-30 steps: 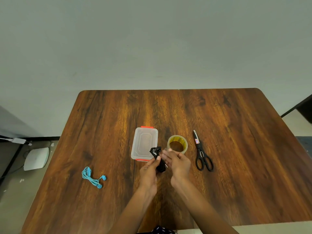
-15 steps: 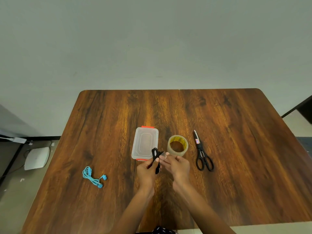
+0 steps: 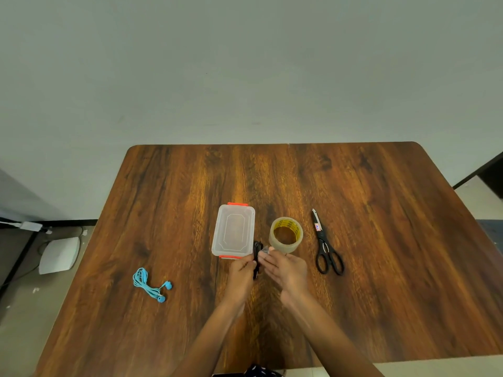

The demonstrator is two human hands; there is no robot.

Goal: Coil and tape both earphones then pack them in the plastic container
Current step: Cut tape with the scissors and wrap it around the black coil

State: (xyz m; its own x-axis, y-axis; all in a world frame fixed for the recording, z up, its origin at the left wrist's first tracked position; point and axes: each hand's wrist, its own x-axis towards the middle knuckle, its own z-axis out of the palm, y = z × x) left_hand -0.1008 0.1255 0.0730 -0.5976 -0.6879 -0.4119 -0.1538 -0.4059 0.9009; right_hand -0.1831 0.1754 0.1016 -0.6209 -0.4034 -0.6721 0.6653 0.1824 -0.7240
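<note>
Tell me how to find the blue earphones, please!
Look at the wooden table and go to its near left part, well left of the plastic container and both hands. The blue earphones lie there alone, a bright loose bundle. The other earphones are black, held between the hands.

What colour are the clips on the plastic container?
Orange-red clips at both short ends of the clear plastic container, seen in the head view.

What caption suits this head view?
Both hands tape the black earphones; blue earphones wait beside the plastic container.
</note>
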